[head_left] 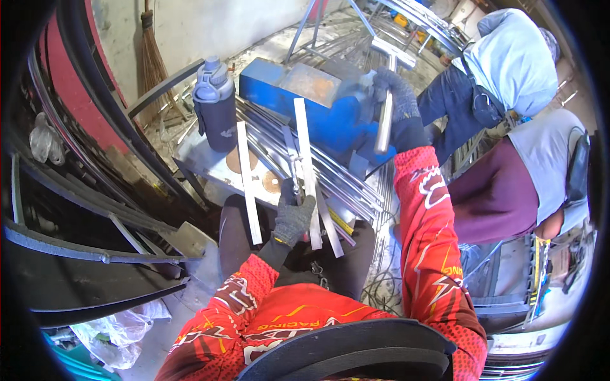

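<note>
My left hand [293,221], in a dark grey knit glove, is closed around a narrow metal piece [295,164] above my lap. Its lower part is hidden by the fingers. Pale flat metal strips lie on both sides of that hand: one strip [248,184] to the left, another strip [304,149] to the right. My right hand [395,95], gloved too, is raised and wrapped around a shiny metal tube [385,127]. A crosswise bar [393,52] appears at the tube's upper end. Below and left of this hand stands a blue metal machine [352,117].
A dark flask [215,111] stands on the low worktable [197,155], near a bundle of metal rods [346,184]. Two people bend over at the right, one in a light top [511,60], one in purple trousers [499,187]. Curved dark metal panels [82,241] crowd the left.
</note>
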The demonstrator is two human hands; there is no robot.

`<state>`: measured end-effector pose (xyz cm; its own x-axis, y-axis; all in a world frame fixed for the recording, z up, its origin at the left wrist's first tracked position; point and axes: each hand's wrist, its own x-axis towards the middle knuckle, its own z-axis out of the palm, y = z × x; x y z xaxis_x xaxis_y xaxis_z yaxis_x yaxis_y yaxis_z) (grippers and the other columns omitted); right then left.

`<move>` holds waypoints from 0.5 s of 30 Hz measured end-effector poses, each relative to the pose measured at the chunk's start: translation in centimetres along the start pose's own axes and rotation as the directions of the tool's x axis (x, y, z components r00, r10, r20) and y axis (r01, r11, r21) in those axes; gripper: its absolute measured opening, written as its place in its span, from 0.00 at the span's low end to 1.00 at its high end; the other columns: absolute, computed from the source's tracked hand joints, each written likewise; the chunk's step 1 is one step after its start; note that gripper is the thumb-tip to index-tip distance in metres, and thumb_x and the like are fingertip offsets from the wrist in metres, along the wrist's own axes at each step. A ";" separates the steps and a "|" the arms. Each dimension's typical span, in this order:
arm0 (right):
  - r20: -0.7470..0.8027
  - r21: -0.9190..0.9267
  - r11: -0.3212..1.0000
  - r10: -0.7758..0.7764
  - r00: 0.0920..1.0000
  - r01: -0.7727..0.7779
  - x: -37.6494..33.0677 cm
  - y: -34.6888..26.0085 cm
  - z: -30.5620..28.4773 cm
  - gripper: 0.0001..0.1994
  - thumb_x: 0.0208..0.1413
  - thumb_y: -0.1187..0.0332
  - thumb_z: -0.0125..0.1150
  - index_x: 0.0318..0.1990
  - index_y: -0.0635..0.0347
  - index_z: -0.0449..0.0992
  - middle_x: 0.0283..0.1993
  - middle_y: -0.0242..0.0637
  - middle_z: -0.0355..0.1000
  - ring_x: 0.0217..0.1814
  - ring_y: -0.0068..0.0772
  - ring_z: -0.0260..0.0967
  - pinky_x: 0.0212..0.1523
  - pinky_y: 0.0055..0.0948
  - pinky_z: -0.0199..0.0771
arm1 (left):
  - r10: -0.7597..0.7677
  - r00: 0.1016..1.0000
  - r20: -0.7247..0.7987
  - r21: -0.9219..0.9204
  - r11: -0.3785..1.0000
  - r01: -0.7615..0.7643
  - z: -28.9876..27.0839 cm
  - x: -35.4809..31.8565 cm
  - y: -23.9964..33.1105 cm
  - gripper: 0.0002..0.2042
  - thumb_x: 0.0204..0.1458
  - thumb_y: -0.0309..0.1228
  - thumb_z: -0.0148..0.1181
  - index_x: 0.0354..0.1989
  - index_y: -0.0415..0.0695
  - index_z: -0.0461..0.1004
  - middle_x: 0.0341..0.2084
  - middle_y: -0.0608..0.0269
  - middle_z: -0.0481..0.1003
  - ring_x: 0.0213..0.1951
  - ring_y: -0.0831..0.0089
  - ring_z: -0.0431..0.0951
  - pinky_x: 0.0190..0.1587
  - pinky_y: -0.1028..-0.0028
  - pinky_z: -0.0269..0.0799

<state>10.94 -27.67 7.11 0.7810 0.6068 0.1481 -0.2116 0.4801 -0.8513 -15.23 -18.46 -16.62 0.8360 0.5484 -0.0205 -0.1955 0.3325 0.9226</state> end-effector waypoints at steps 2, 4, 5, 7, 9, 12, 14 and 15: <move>-0.062 0.035 0.998 0.061 0.996 -0.059 -0.7 0.3 0.8 0.13 0.65 0.67 0.55 0.26 0.55 0.66 0.17 0.30 0.64 0.18 0.28 0.69 0.25 0.26 0.78 | -0.009 1.000 -0.001 0.020 1.000 0.009 -0.3 -0.8 0.8 0.20 0.53 0.23 0.62 0.54 0.41 0.65 0.39 0.62 0.72 0.36 0.74 0.74 0.37 0.72 0.74; -0.052 0.059 0.993 0.107 0.993 -0.104 -0.8 -0.2 -0.2 0.16 0.65 0.66 0.55 0.23 0.54 0.65 0.16 0.31 0.64 0.23 0.29 0.72 0.30 0.28 0.80 | 0.042 0.999 0.027 0.110 0.993 -0.044 -0.6 -0.7 0.2 0.20 0.53 0.22 0.60 0.53 0.41 0.64 0.37 0.61 0.72 0.34 0.74 0.73 0.37 0.71 0.73; 0.055 0.087 0.991 0.097 0.994 -0.101 -0.1 -0.4 -1.5 0.15 0.65 0.66 0.55 0.24 0.55 0.65 0.17 0.32 0.65 0.24 0.30 0.72 0.31 0.29 0.80 | -0.006 1.000 0.027 0.108 0.994 0.003 -0.6 -0.2 -0.9 0.23 0.53 0.23 0.62 0.57 0.39 0.63 0.38 0.60 0.73 0.35 0.73 0.74 0.37 0.71 0.74; 0.164 0.180 0.980 0.060 0.985 -0.090 0.6 -0.1 -2.8 0.12 0.65 0.66 0.56 0.29 0.56 0.66 0.19 0.32 0.65 0.24 0.30 0.72 0.32 0.30 0.80 | -0.113 0.994 0.009 0.120 0.987 0.111 -0.2 0.1 -0.4 0.30 0.53 0.25 0.64 0.64 0.36 0.59 0.40 0.56 0.74 0.38 0.72 0.75 0.39 0.72 0.75; 0.058 0.223 0.974 0.020 0.998 -0.032 0.8 0.3 -2.9 0.09 0.62 0.69 0.58 0.30 0.58 0.66 0.19 0.33 0.64 0.15 0.33 0.65 0.28 0.35 0.79 | 0.053 0.998 -0.016 0.448 0.893 -0.040 0.0 1.1 -0.5 0.25 0.51 0.33 0.62 0.56 0.36 0.65 0.35 0.56 0.73 0.33 0.70 0.75 0.33 0.70 0.74; 0.061 0.073 0.997 -0.025 0.998 0.021 0.7 0.6 -3.4 0.09 0.61 0.68 0.59 0.31 0.58 0.67 0.19 0.33 0.64 0.17 0.32 0.66 0.31 0.35 0.80 | -0.123 0.982 0.145 0.367 0.928 0.062 0.3 3.2 0.6 0.17 0.51 0.31 0.58 0.48 0.40 0.65 0.29 0.57 0.70 0.29 0.69 0.72 0.32 0.65 0.71; 0.177 0.023 0.999 -0.036 0.984 0.033 0.3 0.5 -1.7 0.09 0.61 0.67 0.59 0.32 0.59 0.67 0.20 0.34 0.65 0.18 0.31 0.67 0.32 0.35 0.81 | 0.050 0.962 0.267 0.579 0.790 -0.201 -0.3 4.3 1.0 0.18 0.52 0.31 0.60 0.50 0.40 0.65 0.28 0.50 0.72 0.29 0.54 0.76 0.34 0.59 0.73; 0.237 0.032 0.999 -0.031 0.971 0.024 0.3 0.3 -2.1 0.09 0.62 0.66 0.58 0.33 0.60 0.68 0.22 0.34 0.66 0.19 0.32 0.68 0.32 0.35 0.81 | 0.126 0.934 0.335 0.642 0.695 -0.324 -0.6 4.6 0.8 0.19 0.52 0.31 0.61 0.50 0.41 0.65 0.28 0.47 0.72 0.30 0.48 0.77 0.34 0.57 0.73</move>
<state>12.36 -28.63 5.81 0.6256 0.7245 0.2894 -0.2114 0.5145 -0.8310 -11.85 -15.19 -16.26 0.9277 0.2971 0.2259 -0.0772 -0.4393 0.8950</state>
